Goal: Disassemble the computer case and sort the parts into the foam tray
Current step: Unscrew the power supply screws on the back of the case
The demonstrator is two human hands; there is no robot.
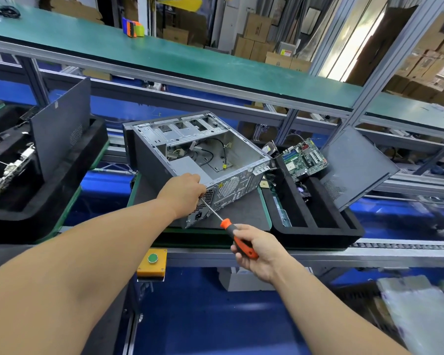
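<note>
Right hand [254, 248] grips the orange-and-black handle of a screwdriver [237, 240]; the shaft runs up toward 10 o'clock, and its tip meets the rear panel of the computer case [190, 155] at the power supply [203, 208] corner. Left hand [183, 192] rests at that same rear corner, fingers curled over the case edge just above the tip; whether it pinches anything there cannot be told.

Case lies on its side on a dark mat [241, 213] at frame centre, open face up. Inside: bare metal floor, loose black cables, empty drive bays at the 12 o'clock end. A small yellow label sits on the rear panel near the fan grille; its text is too small to read.

Foam tray [318, 229], black, sits just beside the case at 3 o'clock. A green motherboard [305, 157] rests tilted at its far end, and a dark side panel [356, 165] leans against its 2 o'clock corner.

At 9 o'clock a second black foam tray [49, 201] holds another upright dark panel [62, 129] and a circuit board.

At 6 o'clock from the case, a yellow box with a green push button [152, 258] is fixed to the conveyor rail. Cardboard cartons [256, 29] are stacked at 12 o'clock beyond the green shelf [164, 52]; their printing is illegible.
</note>
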